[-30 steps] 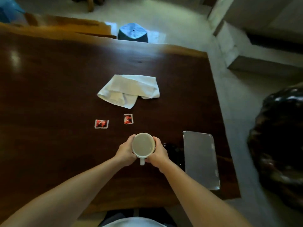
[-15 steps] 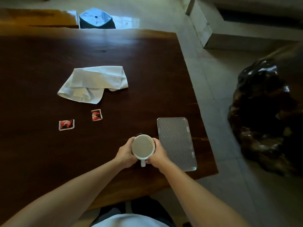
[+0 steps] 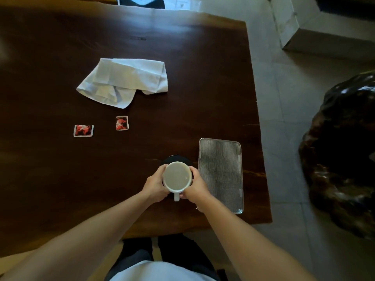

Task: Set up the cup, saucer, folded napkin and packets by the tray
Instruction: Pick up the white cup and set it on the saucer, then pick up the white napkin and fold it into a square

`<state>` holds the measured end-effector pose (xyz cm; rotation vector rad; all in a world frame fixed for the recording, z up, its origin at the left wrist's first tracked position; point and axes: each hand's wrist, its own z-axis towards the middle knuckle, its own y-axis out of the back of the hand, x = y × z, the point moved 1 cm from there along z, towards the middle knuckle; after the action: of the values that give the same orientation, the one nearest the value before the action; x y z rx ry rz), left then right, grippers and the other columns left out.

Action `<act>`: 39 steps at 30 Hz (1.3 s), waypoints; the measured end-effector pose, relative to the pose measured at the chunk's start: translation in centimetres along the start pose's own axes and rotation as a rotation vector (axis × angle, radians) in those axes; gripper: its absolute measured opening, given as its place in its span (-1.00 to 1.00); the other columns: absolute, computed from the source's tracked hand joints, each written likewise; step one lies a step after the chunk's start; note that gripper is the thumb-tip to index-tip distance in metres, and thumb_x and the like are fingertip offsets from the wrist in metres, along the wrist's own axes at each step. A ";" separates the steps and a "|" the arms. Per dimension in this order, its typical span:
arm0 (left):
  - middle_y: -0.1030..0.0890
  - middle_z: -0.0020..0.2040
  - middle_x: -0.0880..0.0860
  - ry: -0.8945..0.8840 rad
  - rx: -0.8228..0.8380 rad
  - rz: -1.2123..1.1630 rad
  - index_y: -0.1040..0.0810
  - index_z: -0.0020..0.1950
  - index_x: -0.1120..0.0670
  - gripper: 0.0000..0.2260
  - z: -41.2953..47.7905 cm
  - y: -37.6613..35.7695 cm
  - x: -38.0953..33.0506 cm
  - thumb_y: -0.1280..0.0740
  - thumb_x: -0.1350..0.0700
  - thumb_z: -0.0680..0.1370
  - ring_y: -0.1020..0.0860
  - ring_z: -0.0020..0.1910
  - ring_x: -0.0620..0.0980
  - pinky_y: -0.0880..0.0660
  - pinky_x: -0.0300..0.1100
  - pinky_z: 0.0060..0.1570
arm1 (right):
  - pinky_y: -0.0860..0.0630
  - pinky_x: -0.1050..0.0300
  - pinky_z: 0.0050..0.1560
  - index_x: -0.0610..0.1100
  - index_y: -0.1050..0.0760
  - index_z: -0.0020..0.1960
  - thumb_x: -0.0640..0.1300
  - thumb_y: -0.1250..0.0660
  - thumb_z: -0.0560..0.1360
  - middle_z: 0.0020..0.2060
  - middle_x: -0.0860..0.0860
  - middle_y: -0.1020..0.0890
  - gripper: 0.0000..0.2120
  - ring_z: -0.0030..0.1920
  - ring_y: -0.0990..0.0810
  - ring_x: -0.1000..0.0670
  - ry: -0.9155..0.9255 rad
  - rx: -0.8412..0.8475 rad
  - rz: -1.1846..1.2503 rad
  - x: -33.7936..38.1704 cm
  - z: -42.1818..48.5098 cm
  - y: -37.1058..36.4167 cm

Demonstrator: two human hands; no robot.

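Note:
A white cup [image 3: 177, 178] with its handle toward me is held between both hands, my left hand [image 3: 154, 183] on its left side and my right hand [image 3: 195, 186] on its right. Under and just behind it a dark saucer [image 3: 176, 159] shows as a thin black arc; I cannot tell if the cup rests on it. A ribbed metal tray [image 3: 221, 173] lies right beside them. A crumpled white napkin [image 3: 125, 81] lies farther back. Two red packets, one [image 3: 83, 130] at left and one [image 3: 122, 123] nearer the middle, lie on the dark wooden table [image 3: 60, 179].
The table's right edge [image 3: 261, 159] runs close past the tray, with tiled floor beyond. A large dark glossy object [image 3: 343, 155] stands on the floor at right. A blue stool [image 3: 142, 1] sits past the far edge.
The view has swung, so the table contents sit more to the right in frame. The cup stays held in both hands and now hovers over the saucer next to the tray.

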<state>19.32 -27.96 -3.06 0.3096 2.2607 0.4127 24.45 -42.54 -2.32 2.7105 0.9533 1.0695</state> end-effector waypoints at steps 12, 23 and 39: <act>-0.56 0.20 -0.01 0.025 -0.070 0.005 -0.33 0.46 -0.12 -0.23 1.0 -0.8 0.9 -0.56 0.27 0.36 -0.50 0.12 -0.04 -0.54 -0.12 -0.04 | -0.61 0.20 -0.36 0.29 -0.25 0.29 -0.23 -0.47 0.49 0.06 0.16 -0.41 -0.38 -0.08 -0.48 0.08 0.021 0.078 0.034 -0.6 1.1 0.4; -0.52 0.35 0.12 0.170 -0.001 0.055 -0.20 0.57 -0.08 -0.15 1.4 0.0 0.7 -0.50 0.34 0.40 -0.62 0.09 0.11 -0.67 0.03 -0.05 | -0.69 -0.08 -0.01 0.12 -0.02 0.61 -0.39 -0.38 0.50 0.36 -0.12 -0.42 -0.11 0.17 -0.58 -0.15 -0.069 0.051 -0.120 0.1 1.1 1.2; -0.65 -0.10 -0.01 0.002 -0.170 0.346 -0.61 0.01 -0.04 -0.86 -2.6 8.6 -5.2 -0.29 0.13 0.54 -0.64 -0.15 -0.04 -0.65 -0.04 -0.06 | -0.55 0.05 -0.04 -0.12 -0.59 0.12 -0.16 -0.28 0.51 0.07 -0.10 -0.63 -0.78 0.02 -0.58 -0.09 0.235 -0.104 -0.658 9.0 -0.2 1.9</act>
<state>21.50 -22.35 5.44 0.6139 2.1581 0.7791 30.40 -38.90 3.70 1.9657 1.6103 1.2379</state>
